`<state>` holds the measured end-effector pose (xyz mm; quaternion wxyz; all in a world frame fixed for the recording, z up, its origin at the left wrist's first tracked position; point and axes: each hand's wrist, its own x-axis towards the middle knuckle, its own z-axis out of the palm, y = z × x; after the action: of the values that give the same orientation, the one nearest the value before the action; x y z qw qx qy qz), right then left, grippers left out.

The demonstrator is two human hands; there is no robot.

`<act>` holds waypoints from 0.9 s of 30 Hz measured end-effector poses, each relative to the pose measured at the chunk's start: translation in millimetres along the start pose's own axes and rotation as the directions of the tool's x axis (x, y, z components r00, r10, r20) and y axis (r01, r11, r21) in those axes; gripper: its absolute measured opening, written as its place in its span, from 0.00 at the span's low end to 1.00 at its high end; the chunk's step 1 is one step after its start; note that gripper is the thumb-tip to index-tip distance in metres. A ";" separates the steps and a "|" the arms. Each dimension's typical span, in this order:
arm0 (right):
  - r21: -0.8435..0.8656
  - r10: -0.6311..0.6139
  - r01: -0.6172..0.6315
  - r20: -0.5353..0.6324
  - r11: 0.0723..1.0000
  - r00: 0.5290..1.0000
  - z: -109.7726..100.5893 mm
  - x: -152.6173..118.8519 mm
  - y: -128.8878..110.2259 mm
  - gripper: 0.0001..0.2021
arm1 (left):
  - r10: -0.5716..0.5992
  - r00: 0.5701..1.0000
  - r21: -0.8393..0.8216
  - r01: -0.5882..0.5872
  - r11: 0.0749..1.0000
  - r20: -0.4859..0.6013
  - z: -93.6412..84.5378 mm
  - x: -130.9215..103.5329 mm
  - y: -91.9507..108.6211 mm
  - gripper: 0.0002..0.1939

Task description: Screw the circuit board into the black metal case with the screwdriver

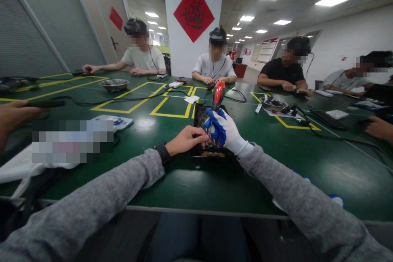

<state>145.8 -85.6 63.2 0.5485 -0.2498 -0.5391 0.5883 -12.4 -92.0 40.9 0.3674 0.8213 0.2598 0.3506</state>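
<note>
A black open-topped device [211, 154] lies on the green table in front of me. My right hand [224, 129], in a white and blue glove, is closed around a screwdriver [218, 95] with a red and black handle, held nearly upright over the device. The screwdriver's shaft points down into it. My left hand [188, 138], bare with a dark watch at the wrist, reaches in from the left. Its fingertips are together at the device near the shaft; whatever they pinch is too small to make out.
Metal bowls stand farther off at the left [114, 85] and right [274, 103]. A white paper scrap [192, 99] and cables lie beyond the device. A plastic bag [123, 123] is at left. Several people sit around the table; other hands show at both edges.
</note>
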 end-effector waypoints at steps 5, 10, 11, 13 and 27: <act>0.150 0.092 -0.101 0.067 0.984 0.994 -5.4 4.6 2.2 0.18 | 0.016 1.000 0.060 -0.015 0.998 -0.013 -0.3 -0.3 0.0 0.18; 0.055 0.021 -0.023 0.029 0.998 0.999 -3.6 1.2 1.3 0.19 | 0.030 0.999 0.077 -0.027 0.997 -0.031 -0.6 0.5 -3.6 0.17; 0.029 0.014 -0.015 0.034 0.999 0.999 -3.0 0.0 0.6 0.20 | 0.042 0.999 0.058 -0.041 0.997 -0.014 -1.0 0.7 -3.8 0.17; -0.024 -0.009 0.010 0.046 1.000 0.999 -1.5 -2.7 -1.6 0.22 | 0.055 0.998 0.029 -0.056 0.998 0.017 -1.8 0.8 -3.3 0.17; 0.086 0.041 -0.050 0.097 0.995 0.994 0.9 1.3 -2.1 0.25 | -0.037 0.998 -0.068 0.040 0.997 0.041 -0.6 0.5 -1.9 0.18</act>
<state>145.4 -85.0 65.8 0.5191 -0.2090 -0.5323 0.6352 -12.9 -90.2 39.8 0.4073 0.8098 0.2561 0.3359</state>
